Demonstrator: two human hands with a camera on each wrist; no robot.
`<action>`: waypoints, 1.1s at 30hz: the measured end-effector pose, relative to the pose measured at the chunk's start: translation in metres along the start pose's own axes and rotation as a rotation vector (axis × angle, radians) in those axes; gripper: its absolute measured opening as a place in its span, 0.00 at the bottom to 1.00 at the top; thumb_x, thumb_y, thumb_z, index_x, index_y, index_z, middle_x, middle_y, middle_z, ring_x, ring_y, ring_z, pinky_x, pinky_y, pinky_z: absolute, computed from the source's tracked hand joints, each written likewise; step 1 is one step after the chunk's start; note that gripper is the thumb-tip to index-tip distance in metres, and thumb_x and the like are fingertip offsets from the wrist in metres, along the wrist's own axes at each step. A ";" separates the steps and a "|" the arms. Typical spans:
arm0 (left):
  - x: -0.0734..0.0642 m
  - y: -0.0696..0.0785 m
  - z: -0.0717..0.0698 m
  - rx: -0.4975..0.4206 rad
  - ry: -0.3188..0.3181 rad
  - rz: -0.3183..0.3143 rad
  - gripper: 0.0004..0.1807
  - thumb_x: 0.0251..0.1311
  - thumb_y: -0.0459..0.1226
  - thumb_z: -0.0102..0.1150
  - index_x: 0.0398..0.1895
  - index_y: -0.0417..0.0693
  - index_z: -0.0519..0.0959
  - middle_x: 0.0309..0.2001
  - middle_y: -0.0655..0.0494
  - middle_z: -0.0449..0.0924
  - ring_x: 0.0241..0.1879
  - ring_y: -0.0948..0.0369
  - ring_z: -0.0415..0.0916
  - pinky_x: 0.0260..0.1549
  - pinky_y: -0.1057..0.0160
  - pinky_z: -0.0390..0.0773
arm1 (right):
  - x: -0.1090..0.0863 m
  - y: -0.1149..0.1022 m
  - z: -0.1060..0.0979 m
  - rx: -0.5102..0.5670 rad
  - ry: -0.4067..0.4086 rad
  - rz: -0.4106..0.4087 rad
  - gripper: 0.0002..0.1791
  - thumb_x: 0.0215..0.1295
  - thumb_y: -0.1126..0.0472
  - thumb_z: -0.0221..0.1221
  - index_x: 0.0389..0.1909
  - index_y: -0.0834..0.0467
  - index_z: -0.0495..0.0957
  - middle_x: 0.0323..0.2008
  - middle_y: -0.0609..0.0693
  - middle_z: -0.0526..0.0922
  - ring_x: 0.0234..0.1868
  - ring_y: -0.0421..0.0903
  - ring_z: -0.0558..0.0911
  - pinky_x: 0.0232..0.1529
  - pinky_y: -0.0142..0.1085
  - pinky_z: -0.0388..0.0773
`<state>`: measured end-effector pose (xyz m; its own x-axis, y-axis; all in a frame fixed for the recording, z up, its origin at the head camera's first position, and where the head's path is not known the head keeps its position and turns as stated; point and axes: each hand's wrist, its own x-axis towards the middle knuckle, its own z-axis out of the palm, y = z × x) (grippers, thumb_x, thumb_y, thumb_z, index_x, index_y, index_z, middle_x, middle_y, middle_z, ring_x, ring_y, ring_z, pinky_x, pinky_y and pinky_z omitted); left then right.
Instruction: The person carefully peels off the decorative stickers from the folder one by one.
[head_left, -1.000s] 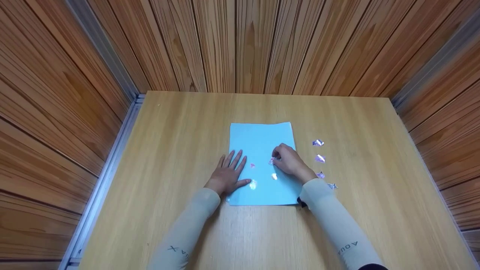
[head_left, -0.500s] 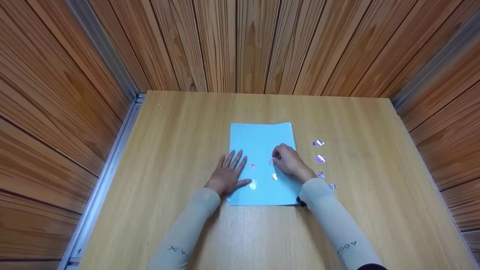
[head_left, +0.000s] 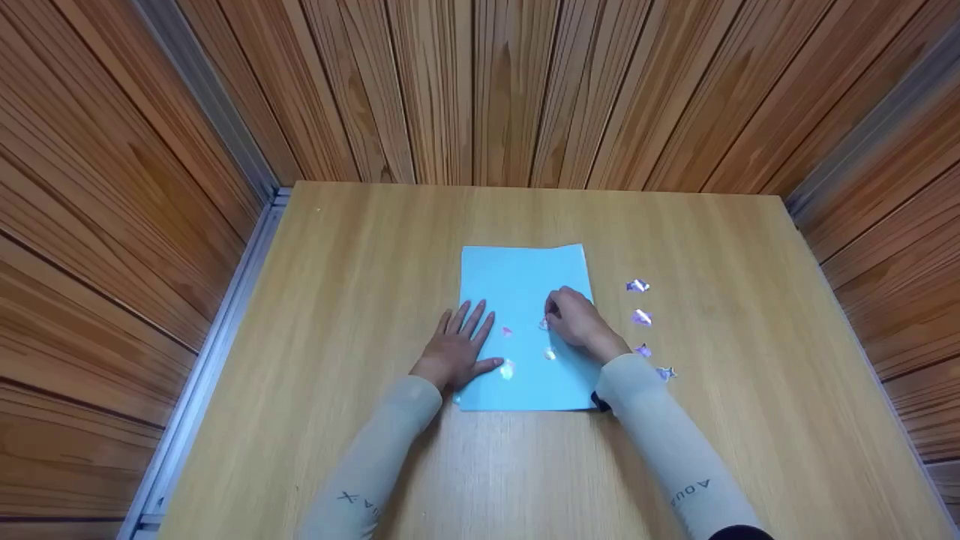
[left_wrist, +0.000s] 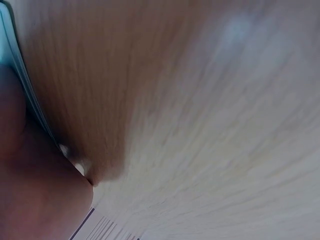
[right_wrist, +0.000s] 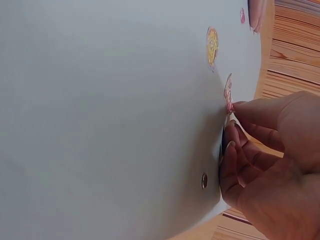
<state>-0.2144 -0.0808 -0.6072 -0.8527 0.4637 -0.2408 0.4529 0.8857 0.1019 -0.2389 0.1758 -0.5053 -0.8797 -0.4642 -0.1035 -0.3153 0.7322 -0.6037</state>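
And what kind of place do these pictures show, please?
It looks like a small work booth: reddish-brown, wood-look panelled walls and straight grey metal corner rails stand around a flat, light-brown, wood-grain tabletop.

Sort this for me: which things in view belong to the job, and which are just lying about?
Job: left hand, right hand, blue sheet, held sticker, three other stickers on the sheet; likely also four loose stickers beside it.

Just there: table, wood walls, metal rail.
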 end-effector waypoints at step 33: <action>0.000 0.002 -0.006 0.010 -0.056 -0.028 0.49 0.69 0.73 0.24 0.83 0.60 0.31 0.83 0.56 0.22 0.81 0.49 0.21 0.77 0.42 0.32 | 0.031 0.047 0.032 0.045 0.035 0.133 0.05 0.75 0.63 0.57 0.43 0.59 0.79 0.43 0.55 0.77 0.45 0.52 0.77 0.48 0.46 0.78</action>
<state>-0.2149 -0.0793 -0.6015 -0.8495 0.4363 -0.2968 0.4315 0.8981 0.0851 -0.2695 0.1801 -0.5627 -0.9248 -0.3462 -0.1576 -0.1795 0.7626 -0.6215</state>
